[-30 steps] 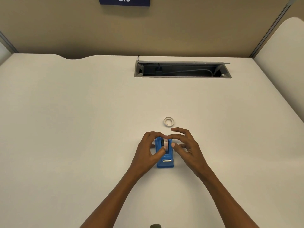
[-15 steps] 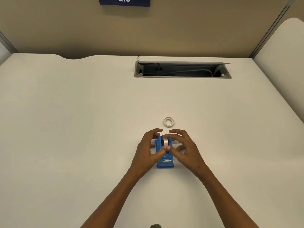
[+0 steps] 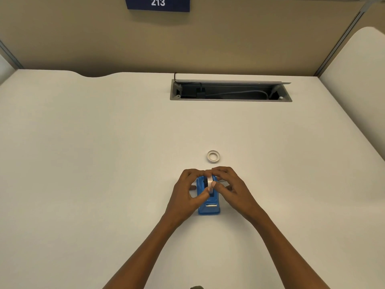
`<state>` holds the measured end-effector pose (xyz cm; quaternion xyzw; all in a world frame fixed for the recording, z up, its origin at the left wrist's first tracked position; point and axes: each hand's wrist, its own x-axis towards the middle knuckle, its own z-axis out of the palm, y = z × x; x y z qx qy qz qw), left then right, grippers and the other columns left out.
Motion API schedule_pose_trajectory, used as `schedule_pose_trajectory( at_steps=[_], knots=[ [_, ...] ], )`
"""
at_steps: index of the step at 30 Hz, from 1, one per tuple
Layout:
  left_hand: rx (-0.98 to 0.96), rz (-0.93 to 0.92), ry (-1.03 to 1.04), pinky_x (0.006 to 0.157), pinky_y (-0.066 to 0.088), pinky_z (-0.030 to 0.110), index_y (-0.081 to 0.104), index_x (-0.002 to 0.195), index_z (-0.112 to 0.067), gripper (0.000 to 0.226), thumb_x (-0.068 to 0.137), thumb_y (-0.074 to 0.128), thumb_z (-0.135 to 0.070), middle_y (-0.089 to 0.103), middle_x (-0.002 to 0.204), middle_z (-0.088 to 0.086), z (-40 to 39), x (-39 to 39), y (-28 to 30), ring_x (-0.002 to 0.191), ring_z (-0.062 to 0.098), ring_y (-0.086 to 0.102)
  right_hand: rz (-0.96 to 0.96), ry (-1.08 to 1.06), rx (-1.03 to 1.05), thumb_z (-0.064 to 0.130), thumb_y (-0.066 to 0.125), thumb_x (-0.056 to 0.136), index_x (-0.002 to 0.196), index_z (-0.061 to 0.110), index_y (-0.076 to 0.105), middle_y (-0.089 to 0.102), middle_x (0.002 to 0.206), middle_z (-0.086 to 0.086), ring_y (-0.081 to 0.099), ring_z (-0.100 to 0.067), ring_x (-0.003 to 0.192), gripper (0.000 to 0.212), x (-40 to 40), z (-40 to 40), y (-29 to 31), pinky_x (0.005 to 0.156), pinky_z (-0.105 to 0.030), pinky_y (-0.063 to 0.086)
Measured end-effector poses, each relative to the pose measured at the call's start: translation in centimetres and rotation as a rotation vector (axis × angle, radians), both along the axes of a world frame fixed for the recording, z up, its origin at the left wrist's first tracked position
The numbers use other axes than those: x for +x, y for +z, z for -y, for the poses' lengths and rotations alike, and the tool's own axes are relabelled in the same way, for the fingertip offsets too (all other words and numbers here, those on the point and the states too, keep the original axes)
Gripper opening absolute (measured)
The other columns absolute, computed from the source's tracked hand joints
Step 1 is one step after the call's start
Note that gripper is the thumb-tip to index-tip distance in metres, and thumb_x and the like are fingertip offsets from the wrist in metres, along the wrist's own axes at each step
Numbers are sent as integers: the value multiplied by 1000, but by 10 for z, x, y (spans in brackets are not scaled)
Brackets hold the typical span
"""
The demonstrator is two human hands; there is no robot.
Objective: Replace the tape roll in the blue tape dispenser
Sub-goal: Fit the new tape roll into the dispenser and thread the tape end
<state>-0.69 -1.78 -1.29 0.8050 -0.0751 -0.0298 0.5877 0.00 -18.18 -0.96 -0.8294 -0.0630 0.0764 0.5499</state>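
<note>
Your left hand (image 3: 185, 195) and right hand (image 3: 231, 188) both pinched the upright tape roll (image 3: 210, 182) seated in the blue tape dispenser (image 3: 209, 207), whose long axis ran toward you, cutter end nearest, on the desk (image 3: 104, 163).

Two bare hands, the left hand (image 3: 185, 192) and the right hand (image 3: 233, 188), are meeting over one blue tape dispenser (image 3: 209, 205). Two tape rolls are showing: one upright roll (image 3: 210, 182) in the dispenser, one flat roll (image 3: 213, 156) lying on one white desk (image 3: 104, 163) beneath one numbered sign (image 3: 157, 3).
</note>
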Motion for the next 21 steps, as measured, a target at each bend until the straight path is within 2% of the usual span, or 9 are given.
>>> schedule_pose_trajectory(
  at_steps=[2, 5, 7, 10, 13, 16, 19, 21],
  knots=[
    [3, -7, -4, 81, 50, 16, 54, 107, -36, 34, 74, 62, -33, 53, 110, -14, 0, 0, -1, 104, 4, 54, 7, -18, 35, 18, 55, 91, 115, 38, 56, 54, 120, 9, 55, -3, 105, 32, -2, 1, 1, 77, -12, 49],
    [-4, -5, -10, 82, 51, 18, 53, 104, -44, 32, 76, 61, -30, 53, 110, -13, 0, 1, 1, 103, 1, 54, 41, -90, 131, 8, 57, 89, 111, 22, 64, 58, 121, 1, 57, 1, 105, 27, -5, 4, 2, 76, -12, 50],
    [1, 0, -11, 82, 51, 16, 52, 103, -48, 32, 78, 59, -30, 52, 110, -16, 0, 1, 3, 103, 0, 53, 66, -89, 123, 5, 57, 88, 104, 17, 68, 57, 121, 1, 54, 4, 109, 24, -6, 5, 3, 77, -11, 49],
    [9, 7, -17, 82, 50, 15, 51, 104, -48, 33, 77, 59, -31, 50, 108, -20, 0, 1, 3, 105, -1, 52, 79, -57, 73, 7, 57, 85, 103, 23, 70, 54, 120, 8, 54, -1, 110, 28, -7, 3, 2, 73, -13, 49],
    [21, 11, -24, 81, 50, 16, 50, 105, -47, 36, 73, 61, -34, 48, 108, -20, 0, 1, 1, 105, -2, 50, 90, -61, 43, 13, 58, 82, 107, 28, 65, 54, 117, 5, 53, 4, 106, 30, -6, 2, 0, 69, -14, 50],
    [22, 10, -20, 80, 49, 11, 48, 104, -49, 38, 72, 63, -37, 47, 108, -21, 1, 1, 1, 104, -3, 51, 77, -55, 29, 17, 58, 82, 111, 25, 64, 53, 116, 7, 52, 4, 105, 30, -5, 1, -1, 67, -13, 50],
    [-3, -17, -7, 83, 48, 11, 51, 117, -35, 46, 73, 65, -36, 51, 114, -16, 1, 0, -2, 107, 4, 53, 54, -51, 12, 12, 62, 85, 116, 20, 63, 53, 118, 4, 53, 2, 102, 32, -4, 2, -3, 66, -12, 48],
    [-24, -22, -9, 85, 49, 14, 49, 123, -34, 52, 74, 66, -33, 52, 120, -12, 0, 0, -4, 110, 2, 52, 37, -59, 7, 12, 62, 86, 116, 20, 63, 53, 118, 3, 53, 3, 101, 32, -3, 2, -4, 66, -14, 47]
  ],
)
